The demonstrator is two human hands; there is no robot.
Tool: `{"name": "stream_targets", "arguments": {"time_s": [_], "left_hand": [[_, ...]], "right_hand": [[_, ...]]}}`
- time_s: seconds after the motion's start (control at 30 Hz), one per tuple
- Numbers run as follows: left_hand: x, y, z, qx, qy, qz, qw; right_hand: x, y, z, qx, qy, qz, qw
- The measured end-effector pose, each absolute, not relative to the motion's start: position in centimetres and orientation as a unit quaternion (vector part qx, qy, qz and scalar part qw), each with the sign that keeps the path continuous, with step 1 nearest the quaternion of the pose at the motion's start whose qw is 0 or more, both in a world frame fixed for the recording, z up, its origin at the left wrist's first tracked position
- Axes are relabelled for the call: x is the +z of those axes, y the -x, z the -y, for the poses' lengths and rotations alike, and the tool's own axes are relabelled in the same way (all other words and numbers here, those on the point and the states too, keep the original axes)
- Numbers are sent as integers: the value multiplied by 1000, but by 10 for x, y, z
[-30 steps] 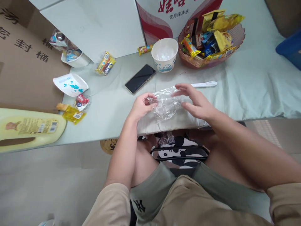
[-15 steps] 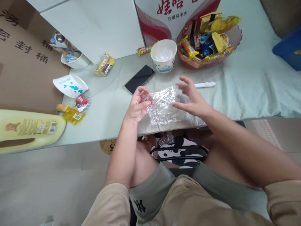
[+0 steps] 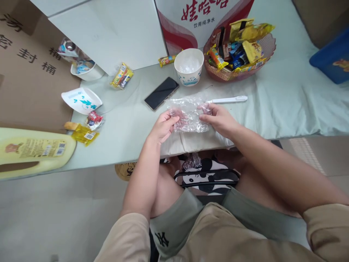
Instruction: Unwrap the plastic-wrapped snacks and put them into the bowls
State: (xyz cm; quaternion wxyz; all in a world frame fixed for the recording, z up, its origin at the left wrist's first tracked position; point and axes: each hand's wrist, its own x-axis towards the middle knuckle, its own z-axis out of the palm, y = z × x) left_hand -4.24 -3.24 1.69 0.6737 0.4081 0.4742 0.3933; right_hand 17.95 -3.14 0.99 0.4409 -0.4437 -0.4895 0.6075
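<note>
A crinkled sheet of clear plastic film [image 3: 189, 122] stretches between my two hands above the table's front edge. My left hand [image 3: 165, 125] pinches its left side, thumb on top and fingers behind the film. On the other side, my right hand [image 3: 218, 119] is closed on the film's right edge in the same way. Just beyond my right fingers lies a white, slim-handled tool [image 3: 231, 99], perhaps a knife. A black phone [image 3: 161, 93] rests beyond my left hand. Behind the film stands a paper bowl [image 3: 189, 67] with clear plastic inside.
A pink basket [image 3: 240, 74] of wrapped snacks stands at the back right, near a blue container [image 3: 331, 62]. White boxes [image 3: 109, 32] line the back. To the left are a tipped paper bowl [image 3: 81, 100], snack packets [image 3: 122, 76] and a yellow jug [image 3: 35, 149].
My right hand, fingers spread beside the film before, has closed on its right edge. The film is now held from both sides, a little farther from me and spread wider.
</note>
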Motion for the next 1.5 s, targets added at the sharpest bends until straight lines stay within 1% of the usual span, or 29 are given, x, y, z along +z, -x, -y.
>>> {"name": "stream_targets", "arguments": {"time_s": [0.07,0.17,0.23,0.33,0.47,0.63,0.7,0.83,0.97,1.03,1.13,1.23,1.3,1.33,1.43,1.5], "left_hand": [[18,42,32,393,-419,-482,662],[18,42,32,376,-441,-508,638],[19,44,33,368,-445,-509,638],[23,50,34,365,-436,-488,662],[28,60,34,401,-408,-472,671],[29,65,25,405,-406,-446,687],[25,62,22,409,-432,-442,672],[14,55,20,393,-501,-467,613],[6,51,17,429,-511,-490,561],[5,48,16,469,-510,-514,506],[9,40,18,511,-511,-565,397],[14,25,21,512,-517,-592,347],[15,13,21,512,-521,-580,360],[15,7,20,514,-522,-562,383],[11,-13,15,508,-512,-488,492],[8,-23,10,496,-495,-462,544]], "right_hand": [[12,-179,33,608,445,507,418],[15,-179,34,593,456,525,406],[15,-179,34,616,449,506,402],[15,-179,34,682,407,443,416],[19,-179,29,729,346,407,427],[21,-182,17,747,332,429,384],[19,-182,14,717,370,453,379],[12,-184,15,612,466,498,400],[6,-185,16,568,524,471,425],[7,-184,14,539,536,471,447],[12,-183,13,467,551,501,477],[18,-183,13,414,562,520,493],[21,-183,15,401,551,542,492],[22,-183,16,408,533,558,488],[22,-181,17,494,436,582,477],[22,-180,16,567,377,557,476]]}}
